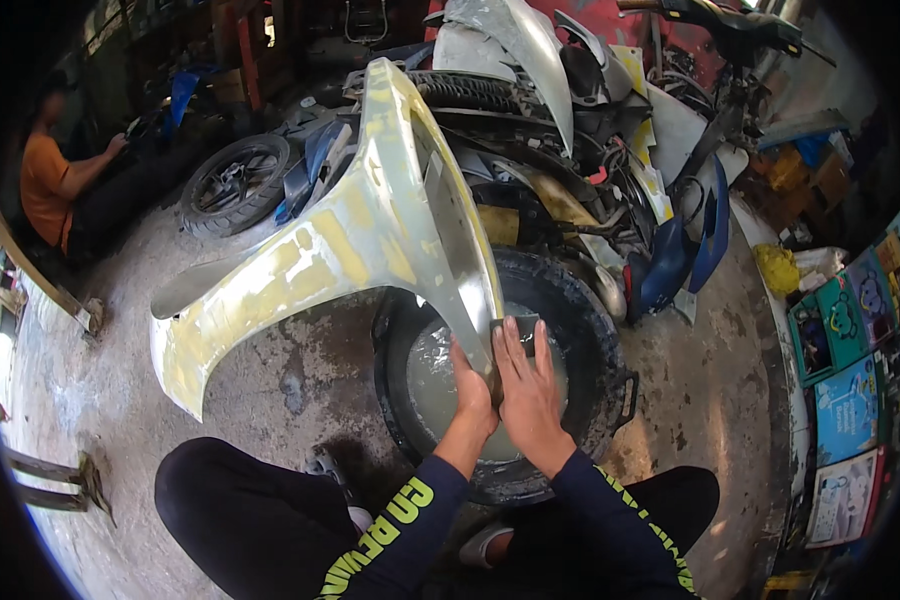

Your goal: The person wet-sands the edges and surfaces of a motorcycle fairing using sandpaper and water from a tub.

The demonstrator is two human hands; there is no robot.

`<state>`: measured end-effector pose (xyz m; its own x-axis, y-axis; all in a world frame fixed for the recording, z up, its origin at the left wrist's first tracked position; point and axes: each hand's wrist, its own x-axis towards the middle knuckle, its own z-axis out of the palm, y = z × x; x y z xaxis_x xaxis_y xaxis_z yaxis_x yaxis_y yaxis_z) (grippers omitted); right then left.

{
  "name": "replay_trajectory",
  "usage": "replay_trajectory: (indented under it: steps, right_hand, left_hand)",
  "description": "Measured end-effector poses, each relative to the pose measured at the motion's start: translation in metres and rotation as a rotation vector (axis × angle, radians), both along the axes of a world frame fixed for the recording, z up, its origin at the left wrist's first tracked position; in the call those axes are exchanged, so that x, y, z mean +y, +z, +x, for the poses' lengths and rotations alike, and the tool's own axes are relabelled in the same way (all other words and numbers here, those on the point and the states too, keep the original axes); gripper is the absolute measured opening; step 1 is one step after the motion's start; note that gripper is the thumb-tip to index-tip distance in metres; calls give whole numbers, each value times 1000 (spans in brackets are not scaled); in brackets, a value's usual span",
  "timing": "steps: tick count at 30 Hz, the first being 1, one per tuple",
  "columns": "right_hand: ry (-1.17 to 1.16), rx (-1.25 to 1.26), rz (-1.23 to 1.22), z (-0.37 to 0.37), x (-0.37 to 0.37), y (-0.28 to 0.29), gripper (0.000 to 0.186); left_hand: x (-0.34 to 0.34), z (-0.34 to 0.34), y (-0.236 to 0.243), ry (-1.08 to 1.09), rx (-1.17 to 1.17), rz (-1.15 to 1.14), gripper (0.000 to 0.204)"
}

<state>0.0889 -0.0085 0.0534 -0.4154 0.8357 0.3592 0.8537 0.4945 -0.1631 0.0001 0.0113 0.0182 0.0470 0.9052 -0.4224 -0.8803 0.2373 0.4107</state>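
A large curved vehicle body panel (370,215), silver with yellow filler patches, stands over a black tub (595,340) of cloudy water. My left hand (473,392) grips the panel's near lower edge from the left. My right hand (528,385) presses a small dark sanding sheet (518,328) flat against the same edge from the right. Both hands are above the water. My knees in dark trousers frame the tub from below.
A stripped motorcycle (610,150) with blue and white fairings stands behind the tub. A loose wheel (235,182) lies at the back left, near a seated person in an orange shirt (45,180). Colourful boxes (850,380) line the right side. Concrete floor (300,370) is stained.
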Motion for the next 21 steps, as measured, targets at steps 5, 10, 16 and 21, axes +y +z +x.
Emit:
replay_trajectory:
  steps: [5,10,16,21]
  right_hand:
    - [-8,-20,12,2,-2,-9,64]
    - [14,20,56,4,5,-14,67]
    - [-40,-38,58,-4,17,12,70]
    - [-20,-49,42,-4,23,12,68]
  left_hand:
    - [2,2,-7,25,-23,8,74]
    - [-3,-2,3,-15,2,34,76]
    - [-2,2,-12,4,-46,9,70]
    - [1,4,5,0,17,23,75]
